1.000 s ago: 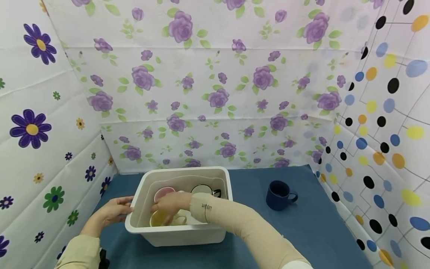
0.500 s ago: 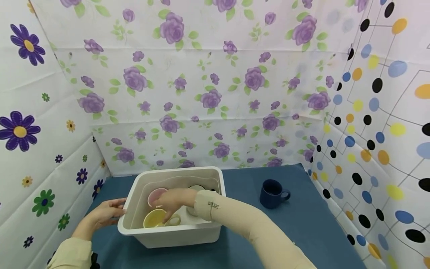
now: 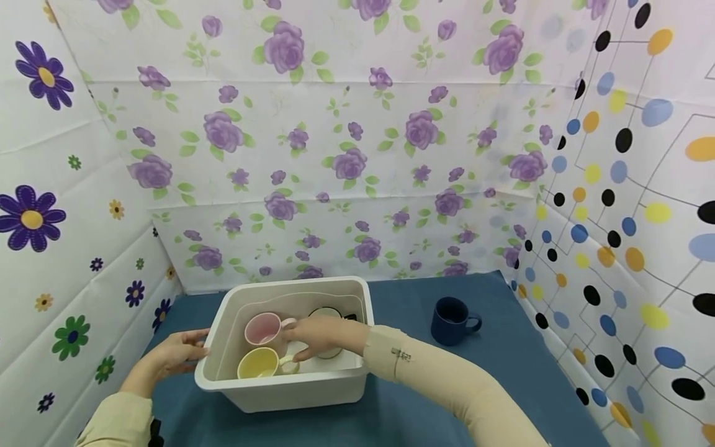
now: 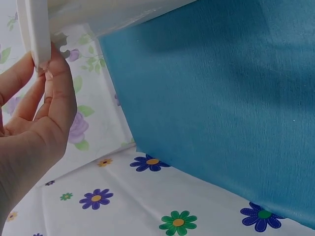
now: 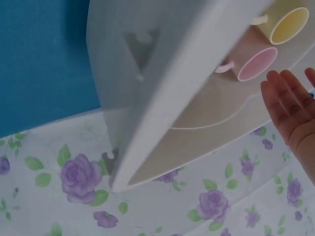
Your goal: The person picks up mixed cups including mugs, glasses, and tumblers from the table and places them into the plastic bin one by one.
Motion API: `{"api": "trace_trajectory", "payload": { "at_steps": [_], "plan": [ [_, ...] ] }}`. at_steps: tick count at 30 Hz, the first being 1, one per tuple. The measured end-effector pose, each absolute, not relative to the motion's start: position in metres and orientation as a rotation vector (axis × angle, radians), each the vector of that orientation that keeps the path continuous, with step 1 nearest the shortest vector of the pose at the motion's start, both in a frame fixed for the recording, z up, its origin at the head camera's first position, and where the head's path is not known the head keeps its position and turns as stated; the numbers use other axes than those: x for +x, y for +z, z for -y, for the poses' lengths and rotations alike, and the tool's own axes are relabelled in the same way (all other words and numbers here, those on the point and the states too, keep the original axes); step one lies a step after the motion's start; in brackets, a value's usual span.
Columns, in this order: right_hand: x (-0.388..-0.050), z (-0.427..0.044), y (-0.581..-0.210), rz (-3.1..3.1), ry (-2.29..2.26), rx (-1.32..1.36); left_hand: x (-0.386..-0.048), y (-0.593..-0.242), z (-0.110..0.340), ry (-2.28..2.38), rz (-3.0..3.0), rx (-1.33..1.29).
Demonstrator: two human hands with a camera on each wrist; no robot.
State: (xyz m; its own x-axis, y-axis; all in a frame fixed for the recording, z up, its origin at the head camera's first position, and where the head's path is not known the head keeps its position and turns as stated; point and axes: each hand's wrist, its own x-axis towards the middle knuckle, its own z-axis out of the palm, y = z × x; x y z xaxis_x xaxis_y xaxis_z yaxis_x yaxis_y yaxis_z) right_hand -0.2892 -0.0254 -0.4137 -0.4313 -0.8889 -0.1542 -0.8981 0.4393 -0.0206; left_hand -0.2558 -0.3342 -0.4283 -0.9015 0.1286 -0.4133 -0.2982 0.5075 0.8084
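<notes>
A white plastic bin (image 3: pixel 301 394) stands on the blue tabletop. Inside it, a pink mug (image 3: pixel 264 329) sits behind a yellow mug (image 3: pixel 259 364), both upright with handles to the right. Behind my right forearm is a partly hidden white mug (image 3: pixel 325 311) with a dark rim. My left hand (image 3: pixel 175 354) pinches the bin's left rim between thumb and fingers, as the left wrist view shows. My right hand (image 3: pixel 321 335) reaches into the bin beside the pink and yellow mugs' handles. In the right wrist view its fingers (image 5: pixel 290 96) are straight and hold nothing.
A navy blue mug (image 3: pixel 450 323) stands on the blue tabletop (image 3: pixel 413 304) right of the bin, its handle to the right. Patterned sheets hang along the back and both sides, with purple roses (image 3: pixel 349 163) behind the bin.
My right hand has drawn back to the right, off the yellow and pink mugs, which now show more fully. The head view has shifted slightly right. My left hand stays at the rim.
</notes>
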Motion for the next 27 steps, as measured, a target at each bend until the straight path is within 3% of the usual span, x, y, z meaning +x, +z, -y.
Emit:
{"api": "trace_trajectory", "payload": {
  "at_steps": [18, 27],
  "plan": [
    [-0.264, -0.034, -0.400, -2.637, -0.247, -1.580, -0.260, -0.420, 0.328, 1.315, -2.374, -0.180],
    [-0.251, -0.066, -0.412, -2.537, -0.758, -1.505, -0.254, -0.424, 0.330, 1.320, -2.374, -0.163]
  ]
}}
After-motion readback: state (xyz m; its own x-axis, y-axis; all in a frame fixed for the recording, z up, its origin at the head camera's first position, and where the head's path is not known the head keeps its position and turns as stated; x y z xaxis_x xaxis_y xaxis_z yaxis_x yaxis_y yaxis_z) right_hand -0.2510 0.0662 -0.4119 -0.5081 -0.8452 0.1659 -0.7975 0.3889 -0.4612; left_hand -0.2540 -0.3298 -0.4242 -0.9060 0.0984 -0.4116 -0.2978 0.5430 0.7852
